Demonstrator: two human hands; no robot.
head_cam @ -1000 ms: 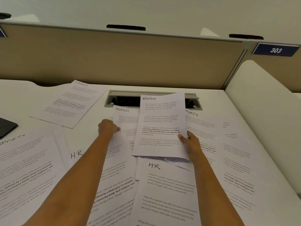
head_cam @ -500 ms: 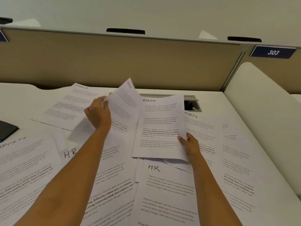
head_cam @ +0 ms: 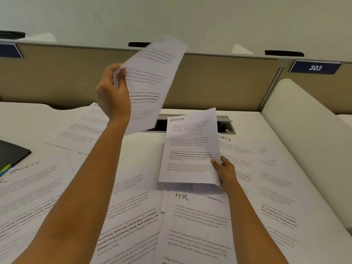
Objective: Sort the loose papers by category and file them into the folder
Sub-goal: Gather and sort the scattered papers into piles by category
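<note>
Left hand (head_cam: 112,94) grips a blurred printed sheet (head_cam: 150,82) by its side edge, fingers curled round it, lifted high in front of the tan partition (head_cam: 219,82). Right hand (head_cam: 226,172) pinches the ADMIN sheet (head_cam: 190,149) at its lower right edge, thumb on top, held just over the pile and hiding part of the grey cable slot (head_cam: 226,126). HR sheet (head_cam: 198,225) lies flat below, between the forearms. Thin white printed pages overlap across the white desk (head_cam: 22,121), including a SPORTS sheet (head_cam: 240,149). Dark folder (head_cam: 11,153) at the left edge. Blue 303 plate (head_cam: 315,68) top right.

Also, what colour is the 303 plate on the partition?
The 303 plate is dark blue with white digits; it shows in the head view, upper right.
</note>
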